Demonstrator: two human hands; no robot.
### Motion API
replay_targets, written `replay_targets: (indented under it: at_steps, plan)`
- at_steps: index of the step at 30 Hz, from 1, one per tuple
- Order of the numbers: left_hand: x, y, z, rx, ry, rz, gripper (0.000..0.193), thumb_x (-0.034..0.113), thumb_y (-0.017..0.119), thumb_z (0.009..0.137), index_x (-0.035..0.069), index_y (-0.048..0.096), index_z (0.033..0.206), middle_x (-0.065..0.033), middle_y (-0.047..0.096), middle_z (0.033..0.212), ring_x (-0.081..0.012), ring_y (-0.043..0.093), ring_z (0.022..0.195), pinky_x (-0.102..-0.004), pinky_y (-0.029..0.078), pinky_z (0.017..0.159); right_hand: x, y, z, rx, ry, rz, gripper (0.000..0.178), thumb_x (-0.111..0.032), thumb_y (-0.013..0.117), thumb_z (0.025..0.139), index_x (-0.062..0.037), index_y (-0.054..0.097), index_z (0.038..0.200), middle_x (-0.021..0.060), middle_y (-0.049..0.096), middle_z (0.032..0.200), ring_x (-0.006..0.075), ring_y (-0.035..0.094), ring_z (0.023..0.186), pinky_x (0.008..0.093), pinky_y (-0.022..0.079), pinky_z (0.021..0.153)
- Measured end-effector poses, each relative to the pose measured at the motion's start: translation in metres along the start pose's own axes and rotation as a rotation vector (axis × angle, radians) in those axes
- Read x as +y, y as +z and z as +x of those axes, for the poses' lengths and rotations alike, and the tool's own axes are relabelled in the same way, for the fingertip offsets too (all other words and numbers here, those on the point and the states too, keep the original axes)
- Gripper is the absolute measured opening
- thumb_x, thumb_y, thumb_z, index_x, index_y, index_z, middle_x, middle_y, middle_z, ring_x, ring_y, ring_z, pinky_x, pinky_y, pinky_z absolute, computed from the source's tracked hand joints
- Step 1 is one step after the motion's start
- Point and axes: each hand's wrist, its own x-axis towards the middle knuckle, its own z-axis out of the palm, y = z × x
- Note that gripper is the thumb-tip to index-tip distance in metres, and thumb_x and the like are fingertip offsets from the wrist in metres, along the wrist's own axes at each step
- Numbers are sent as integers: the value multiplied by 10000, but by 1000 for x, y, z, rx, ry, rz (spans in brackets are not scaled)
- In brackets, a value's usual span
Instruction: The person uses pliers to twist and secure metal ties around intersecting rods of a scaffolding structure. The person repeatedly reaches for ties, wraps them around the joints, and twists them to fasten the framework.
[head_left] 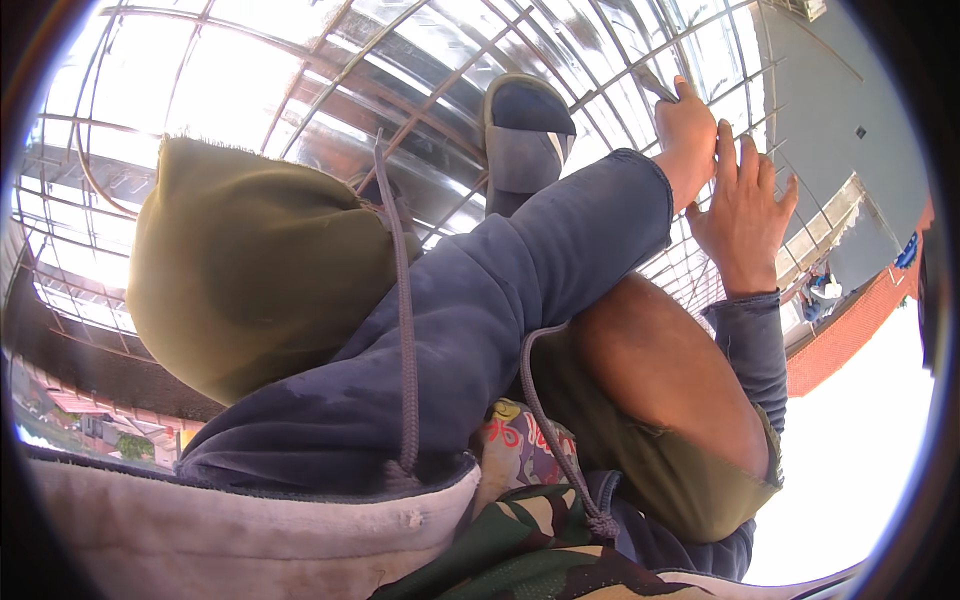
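Reaching across my body in its dark blue sleeve, my left arm ends at the upper right. There my left hand is closed around a slim dark metal tool, whose exact kind I cannot make out. Close beside it, my right hand has its fingers spread and holds nothing visible. Its fingertips are over the edge of a mesh of steel reinforcing bars. Below the bars lies a shiny, reflective surface, partly washed out by glare.
My sandalled foot rests on the mesh between my bent knees. A grey wall stands at the right, with bar ends sticking out toward it. Beyond are a reddish-orange tiled surface and, at lower left, distant buildings and greenery.
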Motion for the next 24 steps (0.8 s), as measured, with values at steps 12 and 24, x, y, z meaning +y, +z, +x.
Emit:
replay_targets:
  at_steps: [12, 24]
  plan:
    - [-23, -20, -18, -77, 281, 369, 709, 468, 723, 934, -15, 442, 1370, -210, 590, 1233, -289, 660, 1006, -459, 540, 846, 73, 69, 38, 110, -140, 93, 347, -141, 691, 972, -151, 594, 1305, 98, 658, 928, 344, 702, 858, 506, 526, 765]
    - [-17, -38, -14, -291, 1211, 1107, 285, 173, 788, 799, 61, 580, 959, -133, 698, 1038, -313, 682, 987, -442, 530, 862, 113, 108, 64, 160, -159, 102, 139, -272, 719, 1003, -155, 653, 1040, 16, 647, 851, 243, 705, 808, 419, 571, 682]
